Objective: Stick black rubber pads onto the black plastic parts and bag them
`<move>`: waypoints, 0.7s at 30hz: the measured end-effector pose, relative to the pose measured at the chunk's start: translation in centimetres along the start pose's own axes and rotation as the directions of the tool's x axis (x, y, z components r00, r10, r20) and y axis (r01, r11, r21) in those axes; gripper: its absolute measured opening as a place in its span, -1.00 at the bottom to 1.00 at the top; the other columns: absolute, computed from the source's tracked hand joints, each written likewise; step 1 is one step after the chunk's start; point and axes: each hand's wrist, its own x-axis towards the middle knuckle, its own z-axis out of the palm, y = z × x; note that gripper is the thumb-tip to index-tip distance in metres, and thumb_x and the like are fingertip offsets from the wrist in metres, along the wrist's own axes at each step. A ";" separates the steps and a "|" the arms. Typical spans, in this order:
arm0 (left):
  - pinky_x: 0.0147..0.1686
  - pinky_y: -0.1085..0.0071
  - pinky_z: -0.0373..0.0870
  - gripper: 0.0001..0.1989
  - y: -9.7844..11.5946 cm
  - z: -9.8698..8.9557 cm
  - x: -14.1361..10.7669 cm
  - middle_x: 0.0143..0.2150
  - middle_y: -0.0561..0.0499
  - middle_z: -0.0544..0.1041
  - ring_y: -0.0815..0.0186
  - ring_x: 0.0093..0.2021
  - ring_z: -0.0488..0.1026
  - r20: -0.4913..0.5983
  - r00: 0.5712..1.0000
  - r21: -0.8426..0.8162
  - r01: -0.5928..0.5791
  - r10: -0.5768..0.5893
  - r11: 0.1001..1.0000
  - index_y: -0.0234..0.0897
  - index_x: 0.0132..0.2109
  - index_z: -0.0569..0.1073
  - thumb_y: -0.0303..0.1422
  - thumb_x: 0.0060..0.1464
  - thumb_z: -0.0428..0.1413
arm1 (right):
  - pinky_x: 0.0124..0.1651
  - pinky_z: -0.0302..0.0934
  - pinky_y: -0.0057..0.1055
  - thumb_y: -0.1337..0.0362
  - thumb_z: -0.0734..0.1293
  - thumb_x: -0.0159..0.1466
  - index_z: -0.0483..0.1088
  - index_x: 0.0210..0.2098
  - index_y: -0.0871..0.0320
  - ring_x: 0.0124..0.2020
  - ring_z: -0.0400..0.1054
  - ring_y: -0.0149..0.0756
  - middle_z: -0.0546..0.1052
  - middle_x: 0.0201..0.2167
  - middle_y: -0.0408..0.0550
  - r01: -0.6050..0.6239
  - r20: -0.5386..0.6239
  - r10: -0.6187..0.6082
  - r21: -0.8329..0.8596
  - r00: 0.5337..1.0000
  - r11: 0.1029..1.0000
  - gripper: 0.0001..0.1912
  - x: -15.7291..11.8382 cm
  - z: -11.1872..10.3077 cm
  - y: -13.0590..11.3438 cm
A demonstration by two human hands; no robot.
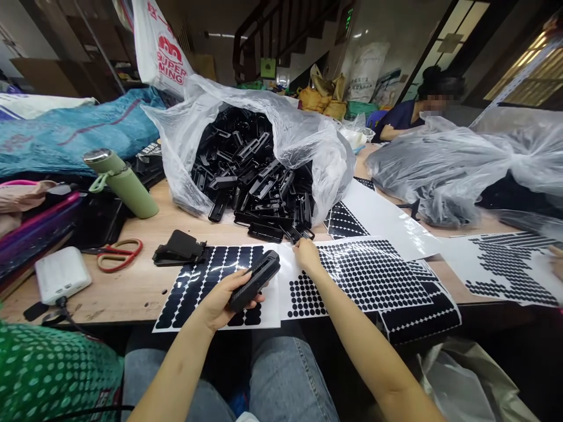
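My left hand (pixel 226 296) is wrapped round a long black plastic part (pixel 255 281), held tilted above a sheet of black stickers (pixel 197 281). My right hand (pixel 307 256) reaches to the front edge of a pile of black plastic parts (pixel 250 170), which spills from a clear plastic bag (pixel 176 158). Its fingertips are at a black piece there; whether they grip it is too small to tell. Under my right forearm lies a sheet of round black stickers (pixel 365 272). Left of the pile, a black clip-like part (pixel 179 248) rests on the table (pixel 145 293).
Red-handled scissors (pixel 118 255), a white power bank (pixel 63 275) and a green bottle (pixel 127 184) stand or lie at the left. Another full plastic bag (pixel 435 164) and a sticker sheet (pixel 505 264) are at the right. A person (pixel 400 117) sits behind; another person's hand shows at the right edge.
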 end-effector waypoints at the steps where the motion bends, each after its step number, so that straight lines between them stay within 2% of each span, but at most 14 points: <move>1: -0.57 0.49 0.38 -0.64 0.1 0.0 0.1 -0.23 -0.20 0.49 0.23 -0.40 0.51 0.004 1.000 0.008 0.015 -0.015 1.000 -0.36 -0.03 0.28 -0.32 0.03 0.07 | -0.22 0.10 -0.34 0.40 0.21 0.09 0.29 -0.51 0.23 -0.33 0.28 -0.26 0.40 -0.40 0.03 0.009 0.015 -0.009 0.017 1.000 1.000 -0.93 -0.5 -0.5 -0.3; 5: -0.67 0.52 0.33 -0.62 0.4 0.1 0.7 -0.38 -0.09 0.48 0.23 -0.51 0.50 0.031 0.998 0.059 0.060 -0.062 0.996 -0.33 -0.01 0.25 -0.31 0.02 0.07 | -0.29 0.15 -0.42 0.23 0.15 0.19 0.31 -0.41 0.16 -0.39 0.28 -0.36 0.40 -0.45 -0.12 0.100 0.122 -0.120 0.160 0.985 0.982 -0.82 -5.0 -2.8 -2.9; 7: -0.70 0.53 0.31 -0.63 0.4 0.5 0.9 -0.41 -0.05 0.47 0.24 -0.54 0.49 0.043 0.996 0.069 0.075 -0.078 0.995 -0.32 -0.02 0.25 -0.32 0.01 0.07 | -0.25 0.16 -0.42 0.24 0.15 0.19 0.29 -0.40 0.14 -0.33 0.27 -0.37 0.39 -0.37 -0.12 0.169 0.193 -0.239 0.320 0.952 0.932 -0.86 -7.6 -3.4 -4.4; 10: -0.72 0.53 0.29 -0.67 0.2 1.0 1.2 -0.41 -0.05 0.46 0.26 -0.57 0.48 0.077 0.993 0.070 0.080 -0.085 0.994 -0.33 -0.05 0.27 -0.33 0.01 0.06 | -0.17 0.15 -0.38 0.33 0.16 0.17 0.24 -0.47 0.13 -0.23 0.26 -0.36 0.35 -0.26 -0.08 0.201 0.215 -0.304 0.399 0.928 0.895 -0.90 -10.3 -3.5 -5.9; 15: -0.73 0.55 0.27 -0.71 -0.1 1.4 1.1 -0.44 -0.06 0.46 0.29 -0.60 0.46 0.112 0.989 0.084 0.084 -0.093 0.993 -0.36 -0.09 0.28 -0.32 0.03 0.03 | -0.12 0.14 -0.30 0.37 0.15 0.17 0.23 -0.48 0.14 -0.16 0.23 -0.30 0.31 -0.20 -0.03 0.170 0.206 -0.257 0.363 0.944 0.916 -0.89 -11.0 -3.1 -6.0; 21: -0.73 0.55 0.27 -0.73 -0.6 1.3 1.1 -0.46 -0.02 0.44 0.29 -0.60 0.46 0.122 0.989 0.092 0.079 -0.090 0.993 -0.34 -0.13 0.29 -0.31 0.03 0.04 | -0.06 0.12 -0.28 0.38 0.15 0.18 0.22 -0.47 0.14 -0.11 0.21 -0.29 0.29 -0.19 -0.02 0.174 0.210 -0.255 0.340 0.944 0.924 -0.89 -11.8 -3.0 -5.7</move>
